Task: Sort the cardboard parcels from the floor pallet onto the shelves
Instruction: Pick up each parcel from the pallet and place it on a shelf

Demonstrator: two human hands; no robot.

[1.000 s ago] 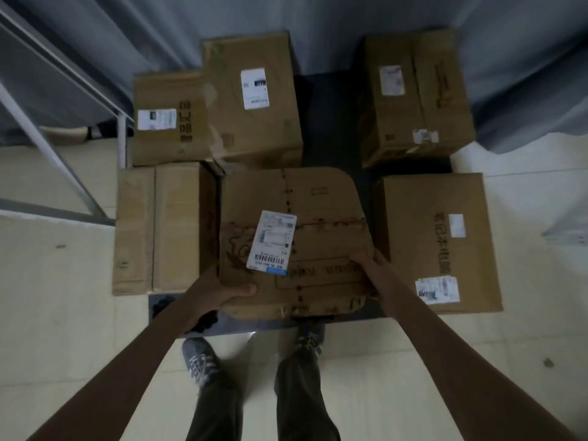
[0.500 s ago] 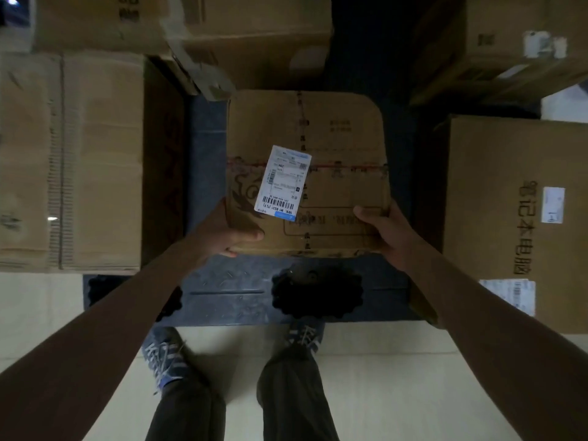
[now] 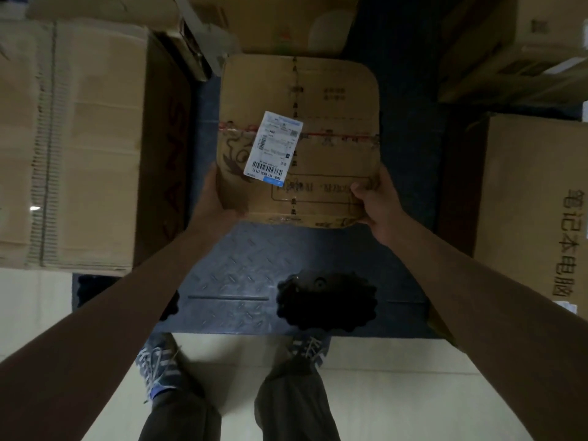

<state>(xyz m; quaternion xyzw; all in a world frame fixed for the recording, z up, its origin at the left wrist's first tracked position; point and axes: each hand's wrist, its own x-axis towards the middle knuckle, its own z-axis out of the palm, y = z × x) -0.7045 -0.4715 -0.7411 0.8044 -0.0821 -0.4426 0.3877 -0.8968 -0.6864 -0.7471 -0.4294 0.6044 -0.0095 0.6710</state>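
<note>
parcel (image 3: 331, 128) gripped at both sides by left hand (image 3: 211, 192) and right hand (image 3: 378, 198).

A dark blue tread-plate pallet (image 3: 241, 281) lies on the pale floor (image 3: 397, 393). Left of its bare centre sits a large box (image 3: 79, 144); right, a printed box (image 3: 537, 202).

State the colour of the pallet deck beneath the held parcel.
Dark blue pallet deck, head view.
</note>
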